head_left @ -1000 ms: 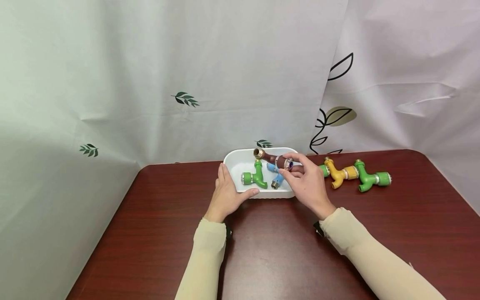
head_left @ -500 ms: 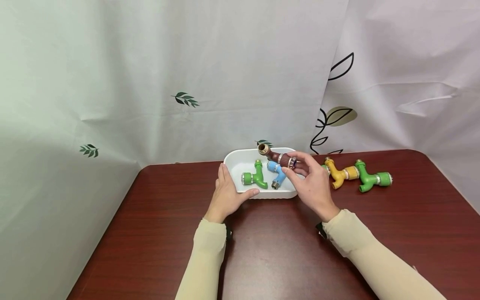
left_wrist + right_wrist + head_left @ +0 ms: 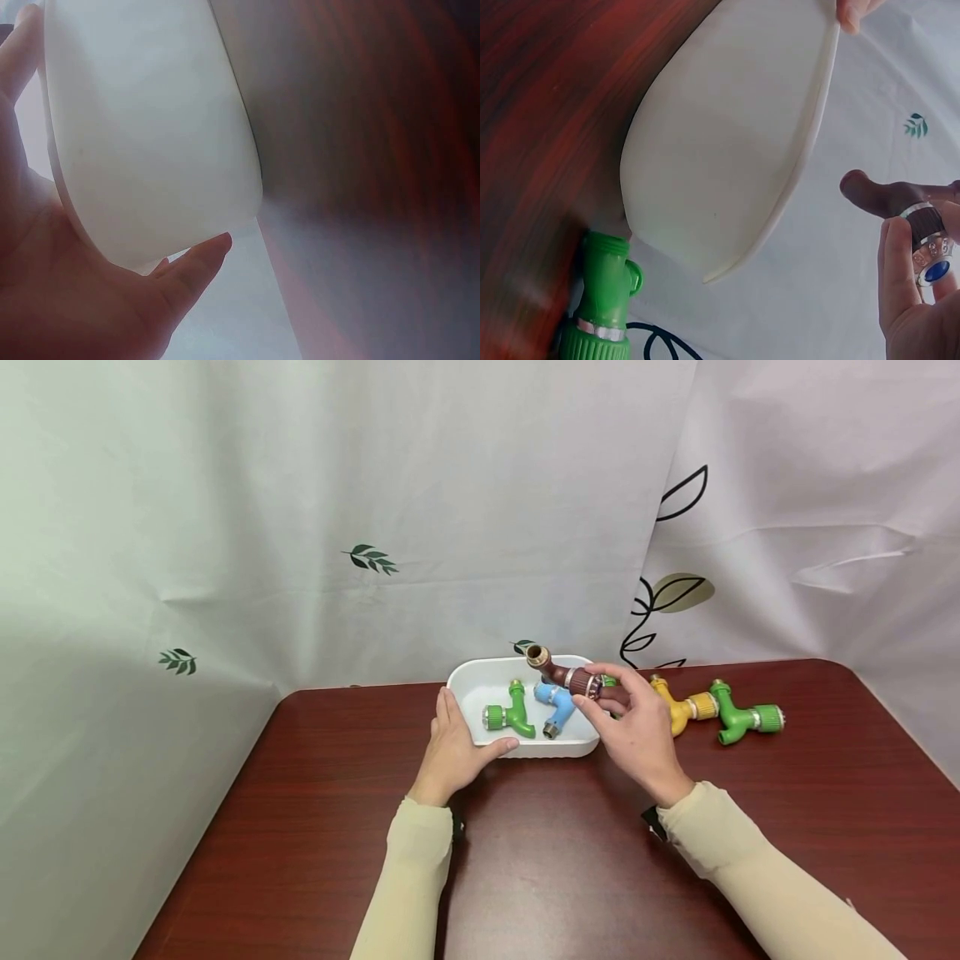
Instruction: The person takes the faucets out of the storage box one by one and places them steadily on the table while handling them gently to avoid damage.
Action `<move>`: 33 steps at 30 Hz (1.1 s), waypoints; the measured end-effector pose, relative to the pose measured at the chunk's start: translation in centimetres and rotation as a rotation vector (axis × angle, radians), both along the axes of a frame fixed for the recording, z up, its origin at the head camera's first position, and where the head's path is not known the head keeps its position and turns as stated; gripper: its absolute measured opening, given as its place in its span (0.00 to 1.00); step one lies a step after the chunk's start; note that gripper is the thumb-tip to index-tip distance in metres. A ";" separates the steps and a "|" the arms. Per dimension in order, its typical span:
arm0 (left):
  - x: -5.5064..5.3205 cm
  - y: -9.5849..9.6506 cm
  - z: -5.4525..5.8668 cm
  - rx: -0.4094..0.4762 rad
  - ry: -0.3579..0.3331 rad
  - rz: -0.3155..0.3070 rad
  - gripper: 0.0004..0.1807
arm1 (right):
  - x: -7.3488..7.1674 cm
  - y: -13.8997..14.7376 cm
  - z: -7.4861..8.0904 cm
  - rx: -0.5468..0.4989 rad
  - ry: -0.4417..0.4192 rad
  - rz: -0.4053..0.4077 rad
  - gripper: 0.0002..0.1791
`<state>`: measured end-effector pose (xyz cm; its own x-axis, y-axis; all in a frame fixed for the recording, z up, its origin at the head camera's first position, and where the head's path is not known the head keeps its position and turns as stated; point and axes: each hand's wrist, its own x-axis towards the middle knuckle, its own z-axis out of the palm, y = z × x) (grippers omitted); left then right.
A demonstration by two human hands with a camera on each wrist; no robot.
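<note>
A brown tap point(image 3: 557, 673) with a brass threaded end is held up over the right part of a white plastic tray point(image 3: 540, 749). My right hand point(image 3: 641, 731) pinches it by its ribbed handle; in the right wrist view a blue-centred cap shows on the tap point(image 3: 900, 198). Inside the tray lie a green tap point(image 3: 517, 714) at left and a blue tap point(image 3: 557, 703) beside it. My left hand point(image 3: 452, 750) rests on the tray's near left corner, fingers straight along the end and thumb across the front rim.
Right of the tray, a yellow tap point(image 3: 681, 710) and a green tap point(image 3: 738, 717) lie on the dark red table point(image 3: 540, 860). Another green tap point(image 3: 604, 289) lies by the tray's right end, mostly behind my right hand in the head view. A pale curtain point(image 3: 487, 527) hangs behind.
My right hand has moved right and slightly up with the brown tap, uncovering more of the blue tap and now overlapping the yellow one. The left hand and tray have stayed put.
</note>
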<state>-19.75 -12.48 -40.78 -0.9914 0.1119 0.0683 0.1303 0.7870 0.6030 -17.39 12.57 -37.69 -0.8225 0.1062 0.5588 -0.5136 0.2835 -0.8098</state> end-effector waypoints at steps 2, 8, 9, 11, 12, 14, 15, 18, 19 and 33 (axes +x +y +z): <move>0.0 0.0 0.0 0.000 0.002 0.000 0.73 | 0.1 0.2 0.0 0.004 -0.010 -0.001 0.21; 0.0 0.0 -0.1 0.000 0.005 0.001 0.74 | 0.7 1.0 0.0 0.011 -0.040 -0.006 0.20; 0.0 0.0 -0.1 -0.001 0.006 0.002 0.74 | 0.8 1.1 0.1 0.009 -0.045 -0.003 0.20; -0.1 -0.1 -0.1 -0.003 0.004 0.004 0.74 | 1.0 1.3 0.1 0.008 -0.051 0.007 0.20; -0.1 -0.1 -0.1 -0.003 0.003 0.005 0.74 | 1.1 1.4 0.2 0.007 -0.053 0.011 0.20; -0.1 -0.1 -0.1 -0.004 0.001 0.006 0.74 | 1.3 1.5 0.3 0.008 -0.058 0.018 0.20; -0.1 -0.1 -0.1 -0.004 0.001 0.006 0.74 | 1.4 1.6 0.3 0.009 -0.059 0.020 0.20; -0.1 0.0 -0.1 -0.002 -0.001 0.004 0.74 | 1.7 1.9 0.4 0.012 -0.059 0.019 0.20; -0.1 0.0 -0.1 -0.004 -0.001 0.002 0.74 | 1.8 2.1 0.4 0.012 -0.059 0.019 0.20; 0.0 0.0 0.0 0.004 0.003 0.002 0.73 | 3.5 4.1 0.7 -0.017 -0.109 0.051 0.21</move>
